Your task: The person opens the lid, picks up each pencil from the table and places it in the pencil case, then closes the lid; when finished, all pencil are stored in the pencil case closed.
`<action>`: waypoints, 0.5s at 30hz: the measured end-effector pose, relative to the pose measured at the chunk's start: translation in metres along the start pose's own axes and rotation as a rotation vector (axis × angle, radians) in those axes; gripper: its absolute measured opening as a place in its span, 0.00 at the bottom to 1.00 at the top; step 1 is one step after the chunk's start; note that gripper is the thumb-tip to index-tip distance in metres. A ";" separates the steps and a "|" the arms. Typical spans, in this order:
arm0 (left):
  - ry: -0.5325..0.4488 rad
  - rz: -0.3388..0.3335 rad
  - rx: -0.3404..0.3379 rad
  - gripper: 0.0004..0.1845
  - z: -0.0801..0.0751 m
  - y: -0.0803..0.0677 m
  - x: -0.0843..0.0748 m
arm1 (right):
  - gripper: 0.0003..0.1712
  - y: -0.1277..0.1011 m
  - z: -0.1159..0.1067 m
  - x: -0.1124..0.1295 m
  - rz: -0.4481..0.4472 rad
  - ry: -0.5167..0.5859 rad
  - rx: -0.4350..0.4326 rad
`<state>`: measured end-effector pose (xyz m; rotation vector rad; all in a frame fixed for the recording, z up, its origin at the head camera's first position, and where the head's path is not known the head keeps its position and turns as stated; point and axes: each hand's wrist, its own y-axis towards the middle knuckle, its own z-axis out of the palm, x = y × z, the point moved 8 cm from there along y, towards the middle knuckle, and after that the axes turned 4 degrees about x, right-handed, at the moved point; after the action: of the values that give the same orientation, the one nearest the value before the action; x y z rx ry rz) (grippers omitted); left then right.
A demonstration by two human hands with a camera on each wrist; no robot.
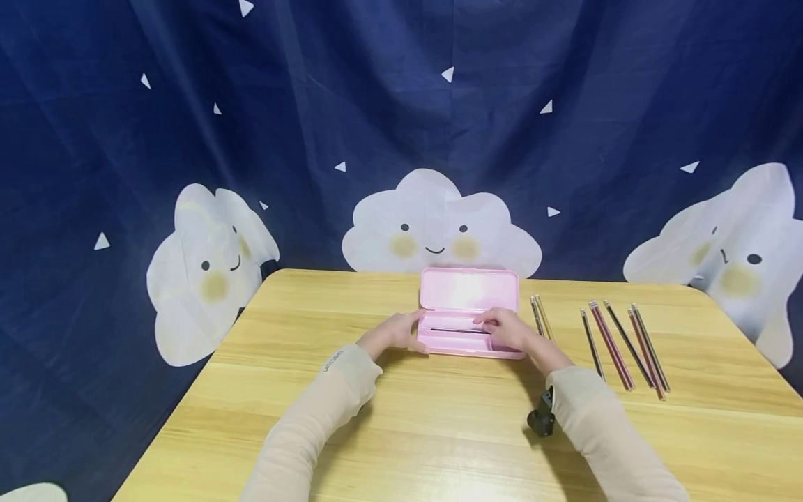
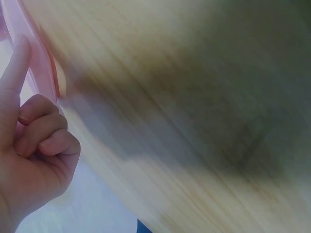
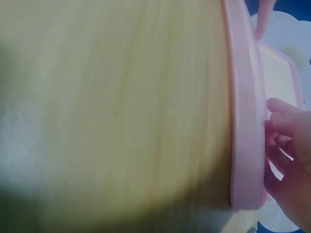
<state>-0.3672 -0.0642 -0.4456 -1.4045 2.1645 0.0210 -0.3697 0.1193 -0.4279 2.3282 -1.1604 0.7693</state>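
Note:
A pink pencil case (image 1: 467, 289) lies open at the middle of the wooden table (image 1: 439, 425), its lid standing up at the back. My left hand (image 1: 395, 332) holds the case's left end. In the left wrist view that hand (image 2: 34, 145) lays its index finger along the pink rim (image 2: 43, 63) with the other fingers curled. My right hand (image 1: 509, 329) reaches into the right part of the tray, its fingers curled at the end of a dark pencil (image 1: 454, 330) lying inside. The right wrist view shows those fingers (image 3: 286, 145) past the case's front wall (image 3: 245, 121).
Two pencils (image 1: 539, 317) lie just right of the case. Several more pencils (image 1: 621, 345) lie in a row further right. A black wrist camera (image 1: 541, 418) sits under my right forearm. A dark blue cloud-print curtain (image 1: 401, 139) hangs behind the table.

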 end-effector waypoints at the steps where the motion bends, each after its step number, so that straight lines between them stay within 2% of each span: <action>1: -0.001 0.000 0.001 0.51 0.000 0.000 0.000 | 0.11 -0.001 -0.003 0.000 -0.011 0.023 -0.014; 7: 0.004 -0.003 0.003 0.51 0.000 -0.001 0.000 | 0.10 -0.016 -0.024 -0.004 -0.004 0.063 -0.074; 11: -0.004 -0.010 0.012 0.51 0.001 -0.001 0.000 | 0.10 -0.030 -0.038 -0.008 -0.008 0.045 -0.077; 15: -0.006 -0.016 0.006 0.51 0.001 0.000 0.000 | 0.11 -0.044 -0.051 -0.018 0.027 0.018 -0.094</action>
<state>-0.3667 -0.0644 -0.4464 -1.4163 2.1464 0.0122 -0.3569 0.1846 -0.4059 2.2292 -1.1962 0.7281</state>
